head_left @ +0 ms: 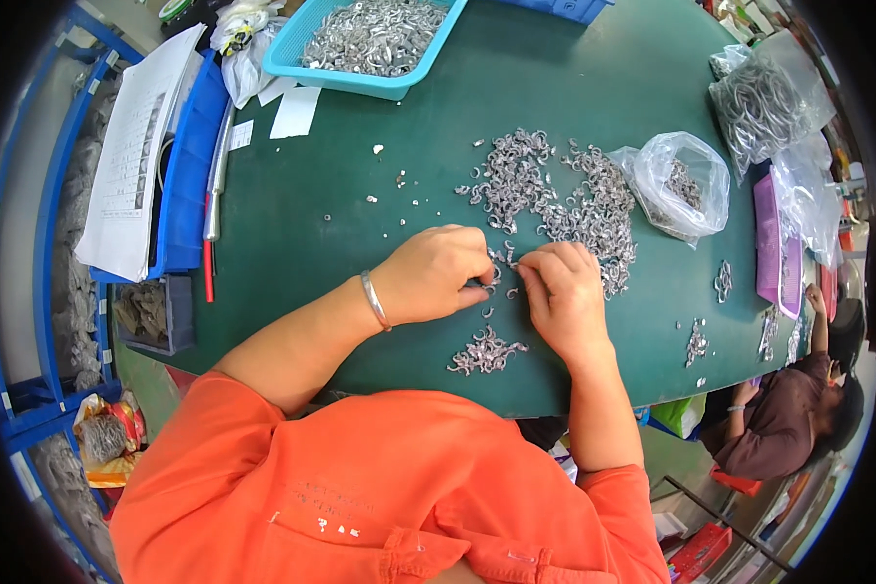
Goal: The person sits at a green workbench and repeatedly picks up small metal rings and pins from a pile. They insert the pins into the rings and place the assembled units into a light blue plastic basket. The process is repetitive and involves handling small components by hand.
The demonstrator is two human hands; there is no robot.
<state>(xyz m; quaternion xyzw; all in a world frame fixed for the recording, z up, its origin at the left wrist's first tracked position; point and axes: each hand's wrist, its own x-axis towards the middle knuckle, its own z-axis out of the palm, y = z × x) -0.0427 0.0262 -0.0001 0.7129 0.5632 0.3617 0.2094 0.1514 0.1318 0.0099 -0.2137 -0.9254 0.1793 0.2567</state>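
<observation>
My left hand (436, 274) and my right hand (563, 292) meet at the middle of a green table (311, 253), fingertips pinched together on small silvery metal pieces (504, 261) between them. A silver bangle (375, 300) sits on my left wrist. A big loose heap of the same curved metal pieces (555, 195) lies just beyond the hands. A smaller pile (485, 352) lies just in front of them. What exactly each fingertip grips is hidden by the fingers.
A light blue basket (292, 58) full of metal pieces stands at the far edge. Clear plastic bags of pieces (686, 190) (764, 102) lie at the right. Papers (131, 156) rest on a blue bin at left. Another person (798, 409) sits lower right.
</observation>
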